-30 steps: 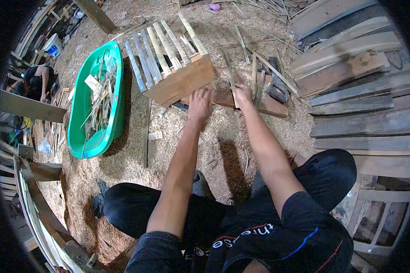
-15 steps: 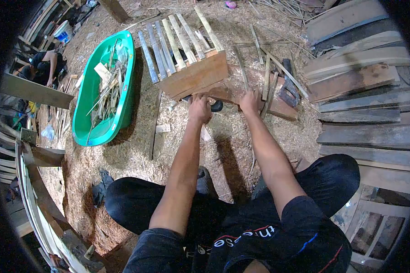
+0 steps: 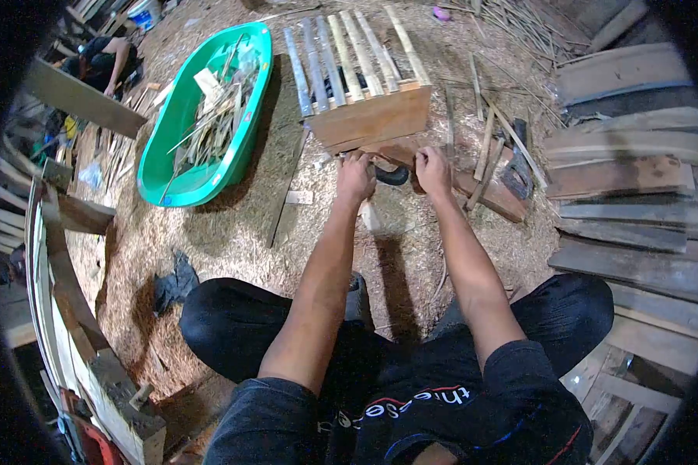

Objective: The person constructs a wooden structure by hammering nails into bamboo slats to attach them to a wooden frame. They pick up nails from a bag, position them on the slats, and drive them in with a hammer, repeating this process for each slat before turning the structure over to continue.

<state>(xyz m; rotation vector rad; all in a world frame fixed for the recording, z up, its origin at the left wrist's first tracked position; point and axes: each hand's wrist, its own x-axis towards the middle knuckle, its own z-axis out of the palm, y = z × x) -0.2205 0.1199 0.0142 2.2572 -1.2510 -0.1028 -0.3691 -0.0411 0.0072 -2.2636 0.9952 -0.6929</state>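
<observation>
My left hand [image 3: 355, 177] is closed, its curled fingers right at the lower edge of a wooden box [image 3: 368, 122] with several slats along its top. My right hand [image 3: 434, 172] is closed too, thumb against the fingers, to the right of a black curved piece like a handle [image 3: 392, 175]. That piece lies between both hands. I cannot tell what either hand grips. A reddish-brown board [image 3: 488, 200] extends right from beneath the box, passing behind my right hand. Past that hand a thin wooden strip [image 3: 450, 116] lies on the floor.
A green plastic tub [image 3: 151, 155] of wood scraps stands left of the box. A handsaw [image 3: 517, 174] and loose sticks [image 3: 485, 147] lie on the right. Planks [image 3: 628, 178] line the right side. Another person [image 3: 108, 62] sits at the upper left. Shavings cover the floor.
The view has shifted, so the box and tub appear further right. My right hand has moved left, away from the thin strip and closer to the black curved piece and my left hand.
</observation>
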